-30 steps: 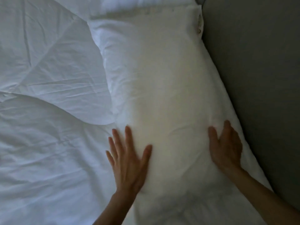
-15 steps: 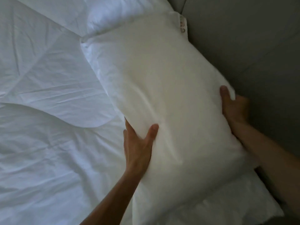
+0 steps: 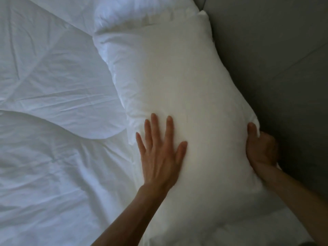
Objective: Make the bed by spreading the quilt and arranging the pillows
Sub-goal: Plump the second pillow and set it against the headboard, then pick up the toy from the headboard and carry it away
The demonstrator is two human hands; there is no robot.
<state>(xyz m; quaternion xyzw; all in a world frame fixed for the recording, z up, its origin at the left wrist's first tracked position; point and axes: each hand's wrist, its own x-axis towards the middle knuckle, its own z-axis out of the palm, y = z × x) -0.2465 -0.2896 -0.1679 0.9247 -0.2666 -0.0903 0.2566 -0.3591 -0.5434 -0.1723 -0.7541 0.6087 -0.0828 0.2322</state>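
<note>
A plump white pillow (image 3: 179,82) lies lengthwise along the grey headboard (image 3: 276,59). My left hand (image 3: 159,153) rests flat on its near left part, fingers spread, holding nothing. At the pillow's right edge my right hand (image 3: 260,148) is curled around the side that faces the headboard, thumb on top. A second white pillow (image 3: 134,11) lies just beyond the first, at the top of the view. To the left, the white quilt (image 3: 53,77) covers the bed, wrinkled, with a rounded folded-over edge running across the middle.
The grey padded headboard fills the whole right side, close against the pillow. Bedding under the pillow (image 3: 248,231) shows at the lower right.
The pillow, lifted and tilted half a second ago, now lies flat against the headboard. My left hand went from gripping its edge to lying flat on top; my right hand stays on the right edge.
</note>
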